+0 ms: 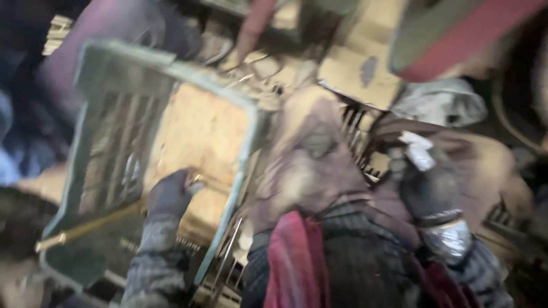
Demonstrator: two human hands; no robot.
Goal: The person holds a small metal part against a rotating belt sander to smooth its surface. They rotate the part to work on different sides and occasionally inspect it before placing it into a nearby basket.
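The view is badly blurred. My left hand (169,195), in a dark glove, is inside a tilted green plastic crate (171,65) lined with brown cardboard. Its fingers are curled on a thin yellow rod (85,228) that runs down-left across the crate. My right hand (427,191), also in a dark glove with a shiny cuff, is at the right over a dark slatted crate (358,134). A small white piece (417,149) shows at its fingertips; the grip is unclear. A brownish-purple cloth mass (311,165) lies between my hands.
A red cloth (294,256) hangs at the bottom centre. A flat cardboard sheet (359,68) lies at the back, with a red and green object (456,34) at the top right and a grey bundle (442,102) below it. Another person's arm (254,25) shows at the top.
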